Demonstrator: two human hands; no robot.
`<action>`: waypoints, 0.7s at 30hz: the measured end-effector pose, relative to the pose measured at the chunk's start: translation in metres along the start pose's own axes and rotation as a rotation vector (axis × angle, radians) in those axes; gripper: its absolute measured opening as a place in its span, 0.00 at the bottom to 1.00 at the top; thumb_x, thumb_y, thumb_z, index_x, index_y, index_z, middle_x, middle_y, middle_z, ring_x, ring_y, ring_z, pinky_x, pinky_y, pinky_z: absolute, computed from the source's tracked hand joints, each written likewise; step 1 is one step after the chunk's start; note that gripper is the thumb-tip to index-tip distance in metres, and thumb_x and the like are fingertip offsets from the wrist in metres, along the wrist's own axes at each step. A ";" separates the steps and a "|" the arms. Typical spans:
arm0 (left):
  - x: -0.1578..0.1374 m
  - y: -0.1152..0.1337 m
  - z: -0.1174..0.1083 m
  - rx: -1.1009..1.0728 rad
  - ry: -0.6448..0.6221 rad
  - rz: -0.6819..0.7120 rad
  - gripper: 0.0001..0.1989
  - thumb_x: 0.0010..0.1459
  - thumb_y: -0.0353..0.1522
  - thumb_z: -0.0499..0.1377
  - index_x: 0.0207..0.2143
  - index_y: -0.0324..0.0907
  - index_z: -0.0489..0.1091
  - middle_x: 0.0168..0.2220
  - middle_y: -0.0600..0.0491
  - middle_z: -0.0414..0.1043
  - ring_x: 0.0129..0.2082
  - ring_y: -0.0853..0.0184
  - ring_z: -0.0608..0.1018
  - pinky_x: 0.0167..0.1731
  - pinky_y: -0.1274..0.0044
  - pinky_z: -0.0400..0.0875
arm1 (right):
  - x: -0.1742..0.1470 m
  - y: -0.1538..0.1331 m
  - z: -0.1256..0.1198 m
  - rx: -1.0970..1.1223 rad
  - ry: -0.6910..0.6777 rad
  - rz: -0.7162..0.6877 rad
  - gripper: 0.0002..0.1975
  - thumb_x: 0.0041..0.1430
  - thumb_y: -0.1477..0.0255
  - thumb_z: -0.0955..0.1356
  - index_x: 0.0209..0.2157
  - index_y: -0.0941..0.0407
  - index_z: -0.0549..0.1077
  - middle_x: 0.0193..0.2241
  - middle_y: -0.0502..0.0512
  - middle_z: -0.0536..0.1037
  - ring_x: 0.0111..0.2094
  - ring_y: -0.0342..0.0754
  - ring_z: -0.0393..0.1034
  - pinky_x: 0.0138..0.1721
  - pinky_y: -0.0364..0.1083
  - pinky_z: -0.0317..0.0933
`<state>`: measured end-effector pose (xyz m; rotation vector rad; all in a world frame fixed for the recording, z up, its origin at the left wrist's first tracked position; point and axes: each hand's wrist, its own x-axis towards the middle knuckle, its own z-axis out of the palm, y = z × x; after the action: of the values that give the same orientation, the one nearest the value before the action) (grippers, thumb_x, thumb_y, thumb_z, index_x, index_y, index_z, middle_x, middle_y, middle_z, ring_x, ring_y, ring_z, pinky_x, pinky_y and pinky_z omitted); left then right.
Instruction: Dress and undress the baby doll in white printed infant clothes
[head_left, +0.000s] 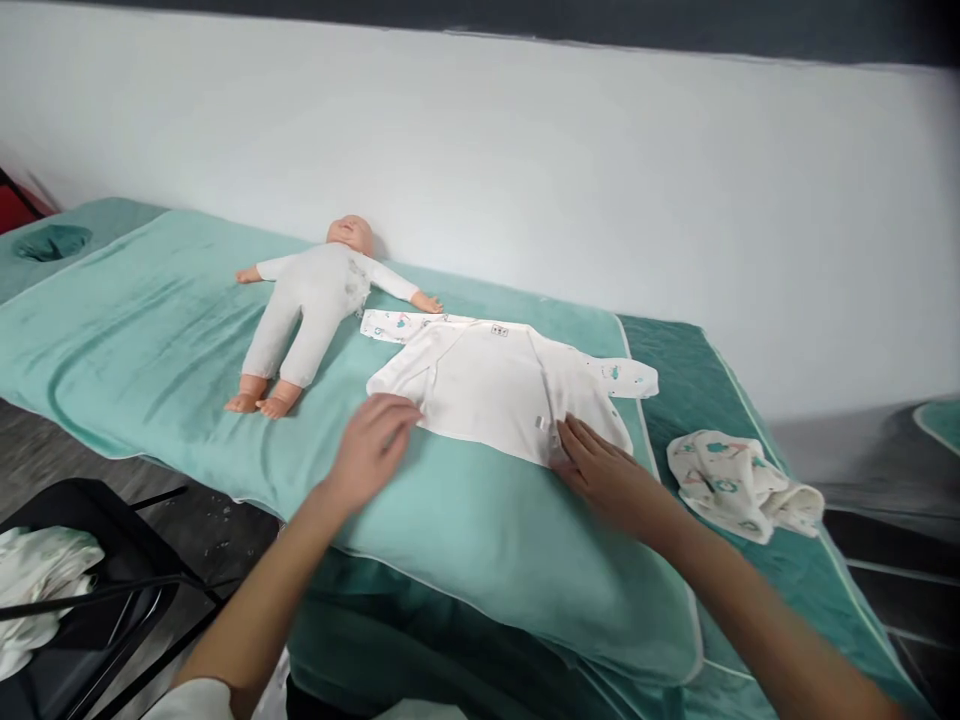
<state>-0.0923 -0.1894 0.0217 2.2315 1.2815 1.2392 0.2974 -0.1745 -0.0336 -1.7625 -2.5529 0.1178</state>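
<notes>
A white baby shirt (487, 385) lies spread open on the bed, its front panels folded outward and its patterned sleeves stretched to both sides. My left hand (377, 445) is at the shirt's lower left edge, fingers loosely bent with the thumb apart; nothing shows in its grasp. On the lower right part of the shirt, my right hand (604, 470) rests flat with fingers extended, beside a small pale tab. A baby doll (315, 290) with a white cloth body lies on its back left of the shirt, one hand close to the left sleeve.
A light green cover (150, 320) lies over the bed beside a white wall (525, 180). At the right sits a crumpled patterned cloth (742, 485) on darker green fabric. A black folding chair (142, 560) holding another cloth (45, 590) stands at the lower left.
</notes>
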 end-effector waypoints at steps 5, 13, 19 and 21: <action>0.013 -0.052 -0.086 0.232 0.267 -0.156 0.09 0.67 0.32 0.54 0.44 0.46 0.74 0.46 0.52 0.79 0.50 0.62 0.78 0.55 0.67 0.73 | 0.044 -0.016 -0.047 -0.023 -0.223 -0.025 0.31 0.64 0.48 0.63 0.60 0.51 0.74 0.48 0.67 0.81 0.42 0.67 0.80 0.39 0.61 0.73; 0.040 -0.169 -0.138 0.171 0.182 -0.659 0.29 0.61 0.40 0.60 0.64 0.44 0.66 0.66 0.42 0.64 0.65 0.50 0.69 0.65 0.57 0.64 | 0.261 -0.142 -0.077 0.327 -0.020 -0.068 0.21 0.68 0.59 0.64 0.55 0.54 0.74 0.47 0.61 0.80 0.47 0.60 0.75 0.50 0.58 0.69; 0.079 -0.199 -0.140 -0.265 0.069 -0.747 0.33 0.61 0.47 0.62 0.66 0.49 0.64 0.64 0.48 0.71 0.63 0.49 0.73 0.64 0.57 0.66 | 0.412 -0.198 -0.057 0.667 0.160 0.098 0.31 0.69 0.57 0.64 0.63 0.64 0.63 0.60 0.72 0.71 0.58 0.62 0.69 0.61 0.59 0.63; 0.094 -0.210 -0.137 -0.437 0.060 -0.803 0.32 0.59 0.48 0.63 0.63 0.47 0.68 0.59 0.46 0.75 0.58 0.48 0.78 0.59 0.56 0.71 | 0.449 -0.210 -0.053 0.744 0.121 0.094 0.32 0.69 0.52 0.65 0.62 0.63 0.65 0.56 0.71 0.74 0.56 0.63 0.71 0.60 0.60 0.64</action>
<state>-0.2969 -0.0168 0.0276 1.1877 1.5159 1.1063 -0.0538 0.1737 0.0314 -1.5099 -1.9475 0.8115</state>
